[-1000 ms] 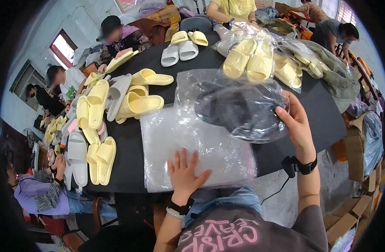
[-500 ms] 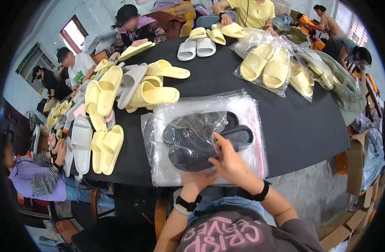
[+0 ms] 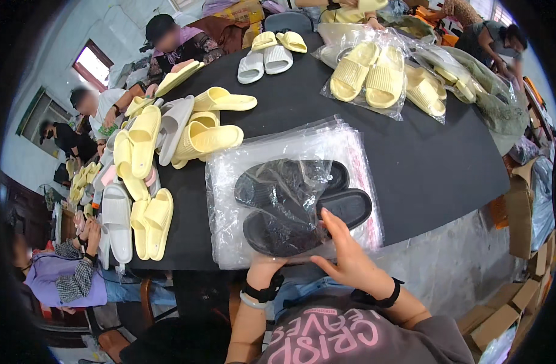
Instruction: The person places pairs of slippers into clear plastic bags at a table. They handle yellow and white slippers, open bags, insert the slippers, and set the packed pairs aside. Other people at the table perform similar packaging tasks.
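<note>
A pair of black slippers lies on a stack of clear plastic bags at the near edge of the black table. A crumpled clear bag covers the left slipper and part of the other. My left hand grips the near end of that bag and slipper from below, its fingers hidden. My right hand sits just right of it, fingers apart, the index fingertip touching the right slipper's near edge.
Loose yellow and white slippers crowd the table's left side. Bagged yellow slippers lie at the far right. Other people sit around the table. Cardboard boxes stand on the right.
The bagged black slippers came down from the air at the right onto the bag stack. My left hand moved from lying flat on the stack to the bag's near end; my right hand drew in.
</note>
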`<action>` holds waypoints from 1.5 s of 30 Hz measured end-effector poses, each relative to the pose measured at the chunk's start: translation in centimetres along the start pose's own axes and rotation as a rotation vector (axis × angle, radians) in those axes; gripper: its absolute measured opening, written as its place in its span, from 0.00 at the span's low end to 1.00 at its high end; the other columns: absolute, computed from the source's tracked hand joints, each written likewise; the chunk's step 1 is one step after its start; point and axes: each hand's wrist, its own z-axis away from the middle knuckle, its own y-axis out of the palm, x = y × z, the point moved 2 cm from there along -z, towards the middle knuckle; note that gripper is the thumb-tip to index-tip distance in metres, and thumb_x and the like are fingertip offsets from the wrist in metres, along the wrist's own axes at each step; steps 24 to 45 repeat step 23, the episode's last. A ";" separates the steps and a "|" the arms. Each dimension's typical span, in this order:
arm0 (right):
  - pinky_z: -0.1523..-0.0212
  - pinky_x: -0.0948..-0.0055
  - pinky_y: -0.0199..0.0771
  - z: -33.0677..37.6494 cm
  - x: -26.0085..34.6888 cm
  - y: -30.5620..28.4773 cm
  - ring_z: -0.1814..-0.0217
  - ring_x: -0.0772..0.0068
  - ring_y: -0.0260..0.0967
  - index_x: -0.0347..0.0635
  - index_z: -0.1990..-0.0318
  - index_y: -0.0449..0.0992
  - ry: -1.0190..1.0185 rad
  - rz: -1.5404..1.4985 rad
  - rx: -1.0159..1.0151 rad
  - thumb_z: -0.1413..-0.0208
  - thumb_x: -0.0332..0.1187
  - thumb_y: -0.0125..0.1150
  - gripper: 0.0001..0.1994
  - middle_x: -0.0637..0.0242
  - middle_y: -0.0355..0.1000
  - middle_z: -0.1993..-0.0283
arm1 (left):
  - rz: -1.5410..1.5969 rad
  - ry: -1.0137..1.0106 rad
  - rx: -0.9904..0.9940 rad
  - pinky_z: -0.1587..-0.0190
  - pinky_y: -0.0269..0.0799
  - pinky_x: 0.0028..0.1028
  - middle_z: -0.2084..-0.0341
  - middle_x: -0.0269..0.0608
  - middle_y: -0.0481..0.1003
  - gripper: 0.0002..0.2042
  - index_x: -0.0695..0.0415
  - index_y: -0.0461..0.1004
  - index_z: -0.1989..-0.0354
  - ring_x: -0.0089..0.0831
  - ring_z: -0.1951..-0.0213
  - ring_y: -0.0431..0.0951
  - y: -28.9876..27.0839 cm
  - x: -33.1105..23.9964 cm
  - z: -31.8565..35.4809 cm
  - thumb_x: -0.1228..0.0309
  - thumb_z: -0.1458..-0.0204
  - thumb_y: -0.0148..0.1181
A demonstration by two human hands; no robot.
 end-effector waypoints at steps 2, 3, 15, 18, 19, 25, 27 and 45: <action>0.37 0.58 0.64 0.8 -0.5 -0.8 0.34 0.49 0.62 0.36 0.29 0.51 0.124 0.177 0.080 0.51 0.33 0.71 0.44 0.48 0.57 0.31 | -0.060 -0.023 -0.091 0.31 0.52 0.45 0.37 0.44 0.68 0.32 0.53 0.68 0.37 0.43 0.34 0.63 -0.6 -0.2 0.4 0.58 0.51 0.67; 0.37 0.59 0.64 1.2 -0.9 -1.1 0.34 0.50 0.61 0.36 0.30 0.55 0.186 0.264 0.122 0.52 0.35 0.71 0.43 0.50 0.58 0.31 | -0.122 -0.028 -0.150 0.31 0.51 0.47 0.36 0.46 0.67 0.32 0.54 0.67 0.36 0.44 0.33 0.62 -1.1 -0.5 1.1 0.58 0.51 0.67; 0.43 0.56 0.68 3.5 -2.4 -3.5 0.42 0.55 0.69 0.44 0.47 0.74 0.092 0.245 0.042 0.50 0.38 0.70 0.23 0.57 0.71 0.44 | -0.727 -0.494 -0.445 0.29 0.39 0.53 0.29 0.53 0.55 0.29 0.55 0.61 0.31 0.49 0.28 0.52 -8.3 2.5 9.3 0.62 0.41 0.54; 0.44 0.55 0.69 2.5 -1.2 -4.4 0.47 0.57 0.74 0.42 0.45 0.72 0.169 0.150 0.082 0.47 0.39 0.68 0.23 0.58 0.76 0.52 | -0.497 -0.475 -0.659 0.28 0.43 0.49 0.31 0.54 0.57 0.26 0.58 0.63 0.32 0.50 0.29 0.55 -10.5 3.7 11.0 0.68 0.39 0.53; 0.44 0.55 0.69 2.2 -1.0 -4.5 0.49 0.57 0.75 0.42 0.44 0.71 0.215 0.086 0.088 0.46 0.40 0.68 0.24 0.58 0.77 0.54 | -0.275 -0.413 -0.751 0.29 0.47 0.42 0.32 0.55 0.60 0.22 0.60 0.64 0.34 0.48 0.31 0.59 -11.1 3.5 11.2 0.71 0.37 0.51; 0.41 0.58 0.66 -0.2 -2.3 -3.1 0.50 0.60 0.77 0.41 0.31 0.57 0.435 -0.065 0.109 0.44 0.40 0.66 0.36 0.55 0.78 0.52 | 0.276 -0.335 -0.868 0.29 0.48 0.40 0.33 0.52 0.61 0.20 0.60 0.64 0.34 0.45 0.33 0.62 -11.9 1.2 10.3 0.70 0.33 0.47; 0.41 0.58 0.66 -0.2 -2.3 -3.1 0.50 0.60 0.77 0.41 0.31 0.57 0.435 -0.065 0.109 0.44 0.40 0.66 0.36 0.55 0.78 0.52 | 0.276 -0.335 -0.868 0.29 0.48 0.40 0.33 0.52 0.61 0.20 0.60 0.64 0.34 0.45 0.33 0.62 -11.9 1.2 10.3 0.70 0.33 0.47; 0.41 0.58 0.66 -0.2 -2.3 -3.1 0.50 0.60 0.77 0.41 0.31 0.57 0.435 -0.065 0.109 0.44 0.40 0.66 0.36 0.55 0.78 0.52 | 0.276 -0.335 -0.868 0.29 0.48 0.40 0.33 0.52 0.61 0.20 0.60 0.64 0.34 0.45 0.33 0.62 -11.9 1.2 10.3 0.70 0.33 0.47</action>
